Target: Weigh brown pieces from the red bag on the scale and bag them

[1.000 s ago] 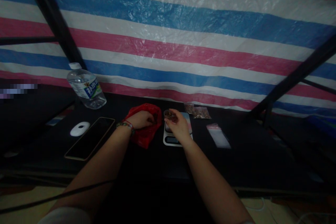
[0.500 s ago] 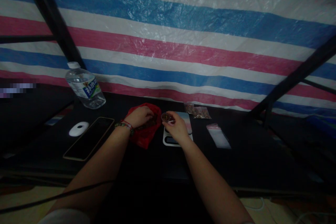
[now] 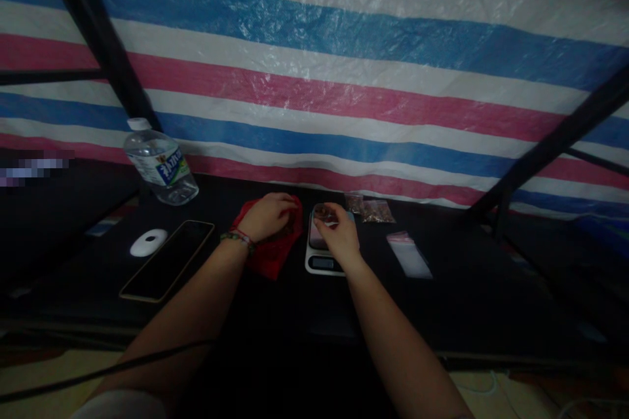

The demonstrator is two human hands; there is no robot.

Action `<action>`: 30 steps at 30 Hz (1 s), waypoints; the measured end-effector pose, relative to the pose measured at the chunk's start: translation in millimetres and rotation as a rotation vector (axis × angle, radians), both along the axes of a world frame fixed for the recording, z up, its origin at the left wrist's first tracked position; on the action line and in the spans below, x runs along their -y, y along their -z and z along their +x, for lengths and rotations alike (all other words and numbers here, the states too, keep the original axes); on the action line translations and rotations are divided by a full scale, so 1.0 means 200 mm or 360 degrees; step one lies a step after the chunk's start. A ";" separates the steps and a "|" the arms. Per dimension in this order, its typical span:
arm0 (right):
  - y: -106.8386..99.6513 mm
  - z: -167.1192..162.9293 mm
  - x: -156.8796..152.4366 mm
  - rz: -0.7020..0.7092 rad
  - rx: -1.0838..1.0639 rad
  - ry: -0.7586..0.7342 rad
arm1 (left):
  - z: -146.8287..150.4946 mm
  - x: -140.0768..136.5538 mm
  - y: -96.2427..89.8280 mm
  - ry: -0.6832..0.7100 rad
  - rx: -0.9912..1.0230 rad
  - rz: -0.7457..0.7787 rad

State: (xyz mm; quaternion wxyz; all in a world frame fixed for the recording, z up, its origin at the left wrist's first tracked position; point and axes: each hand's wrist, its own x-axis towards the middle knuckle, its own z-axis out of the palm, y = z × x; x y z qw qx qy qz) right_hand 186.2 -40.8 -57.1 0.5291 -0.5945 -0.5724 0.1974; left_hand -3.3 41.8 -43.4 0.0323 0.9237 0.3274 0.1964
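My left hand [image 3: 268, 215], a beaded bracelet at its wrist, is over the mouth of a red plastic bag [image 3: 269, 263]. Its fingers are curled together above dark loose contents; what they pinch, if anything, is hidden. In my right hand [image 3: 341, 234] is a small round clear cup [image 3: 323, 211], gripped at the rim between thumb and fingers. Something brownish shows inside the cup. Below it lies a white kitchen scale [image 3: 311, 264] with a small display facing me. Whether the cup touches the scale's plate I cannot tell.
Two small filled zip bags [image 3: 377, 211] lie behind the scale, with a stack of clear bags [image 3: 409, 255] to the right. On the left are a water bottle [image 3: 164, 167], a phone [image 3: 168, 262] and a white oval device [image 3: 148, 243]. Dark metal bars [image 3: 105, 39] slope at both sides.
My right hand has shifted slightly right and away from me with the cup, now over the scale. My left hand has moved a little right over the bag.
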 end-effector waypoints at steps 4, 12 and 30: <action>-0.01 0.01 0.00 0.0016 -0.0034 0.0027 | 0.11 0.05 -0.01 0.0110 -0.0123 0.0003; -0.01 0.03 -0.01 0.0032 -0.0010 0.0061 | 0.21 0.01 0.08 -0.0233 -0.0406 -0.0017; 0.03 0.03 -0.03 0.0039 0.0188 -0.0050 | 0.16 0.08 0.00 0.0132 0.0801 0.0014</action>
